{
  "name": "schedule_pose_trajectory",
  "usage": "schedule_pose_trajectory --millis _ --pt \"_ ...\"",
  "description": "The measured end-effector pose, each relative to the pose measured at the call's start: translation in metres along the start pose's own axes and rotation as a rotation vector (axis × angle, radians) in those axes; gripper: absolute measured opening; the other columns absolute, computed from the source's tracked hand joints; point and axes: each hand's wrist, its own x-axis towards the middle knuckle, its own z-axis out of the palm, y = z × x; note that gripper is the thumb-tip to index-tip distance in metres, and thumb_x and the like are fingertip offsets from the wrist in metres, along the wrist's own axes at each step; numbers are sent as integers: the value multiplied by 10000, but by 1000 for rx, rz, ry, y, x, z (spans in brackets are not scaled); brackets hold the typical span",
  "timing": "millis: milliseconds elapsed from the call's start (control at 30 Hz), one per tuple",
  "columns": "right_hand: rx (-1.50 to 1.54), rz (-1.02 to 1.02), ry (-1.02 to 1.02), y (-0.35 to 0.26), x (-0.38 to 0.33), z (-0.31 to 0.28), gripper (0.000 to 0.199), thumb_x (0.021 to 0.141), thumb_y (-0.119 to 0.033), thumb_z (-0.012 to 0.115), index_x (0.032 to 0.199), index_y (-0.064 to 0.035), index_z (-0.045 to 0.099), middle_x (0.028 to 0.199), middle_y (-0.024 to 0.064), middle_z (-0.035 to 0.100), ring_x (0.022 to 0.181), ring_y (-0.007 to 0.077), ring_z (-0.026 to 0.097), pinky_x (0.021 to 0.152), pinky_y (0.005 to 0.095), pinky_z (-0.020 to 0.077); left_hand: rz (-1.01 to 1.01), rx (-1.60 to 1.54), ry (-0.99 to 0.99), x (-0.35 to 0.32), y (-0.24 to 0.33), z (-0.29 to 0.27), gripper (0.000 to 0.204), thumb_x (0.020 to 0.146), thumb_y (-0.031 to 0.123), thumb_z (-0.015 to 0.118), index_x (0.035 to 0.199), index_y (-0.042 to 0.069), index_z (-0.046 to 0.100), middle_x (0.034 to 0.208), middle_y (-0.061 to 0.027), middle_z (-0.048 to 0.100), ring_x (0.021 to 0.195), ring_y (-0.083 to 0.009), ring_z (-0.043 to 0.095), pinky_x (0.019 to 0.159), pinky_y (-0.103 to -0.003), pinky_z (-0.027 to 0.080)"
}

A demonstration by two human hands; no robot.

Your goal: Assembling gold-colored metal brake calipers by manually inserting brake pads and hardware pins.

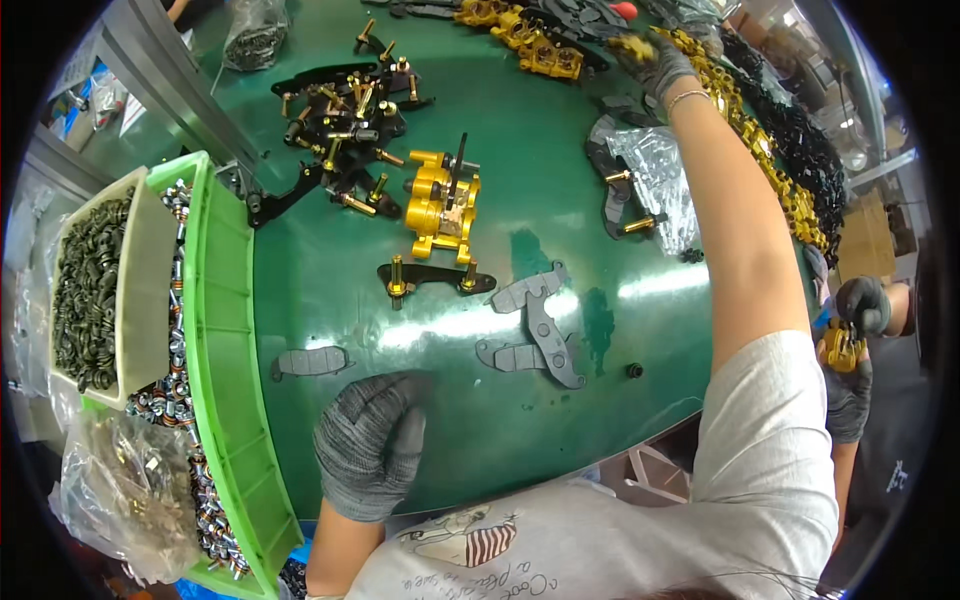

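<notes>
While the right hand (655, 60) reaches far past the gold caliper (443, 205), grasping a gold part (633, 45), the left hand (372, 440) rests loosely curled, empty, on the table (540, 150), nearer the caliper.

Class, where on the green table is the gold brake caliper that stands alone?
In the head view the gold brake caliper sits at the table's middle, just above a black bracket with two gold bolts and right of the heap of black brackets.

The table (540, 150) has a glossy dark green top that reflects overhead light in bright patches. A grey metal frame rail (150, 70) runs along its far left edge.
</notes>
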Motion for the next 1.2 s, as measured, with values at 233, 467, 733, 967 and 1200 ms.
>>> schedule_pose_trajectory --millis 233,467,733,967,1200 --pt "-1770 -366 -455 48 -163 26 488 815 -299 659 1250 -125 526 1118 144 613 963 293 602 833 387 499 -11 -50 14 -2 12 -8 180 771 36 604 943 44 658 881 -129 650 777 -275 633 714 -343 512" --pt "-2156 -718 -169 98 -265 22 344 781 -181 627 1114 -95 612 1055 162 610 999 294 608 846 391 488 -61 -121 63 -6 6 -4 161 808 16 587 952 37 657 870 -124 649 799 -253 634 733 -312 502" --pt "-2222 -842 50 94 -283 43 447 747 -124 650 1187 -165 577 1239 121 535 1168 315 481 961 402 422 -222 -305 176 -13 -5 7 152 842 66 606 985 45 655 886 -98 652 814 -192 628 747 -285 495" --pt "-1791 -1443 -716 144 -267 134 406 769 -122 643 1166 -179 583 1206 101 578 1145 267 520 959 378 429 -250 -282 155 -11 -5 4 188 848 96 616 1031 66 647 979 -80 659 870 -160 629 770 -274 492" --pt "-1708 -1059 -414 137 -314 123 253 776 -182 684 1005 -117 598 897 83 654 825 272 637 757 353 506 -195 -485 196 -11 -13 8 425 826 169 663 1221 74 536 1142 -91 601 1043 -194 578 855 -296 467"
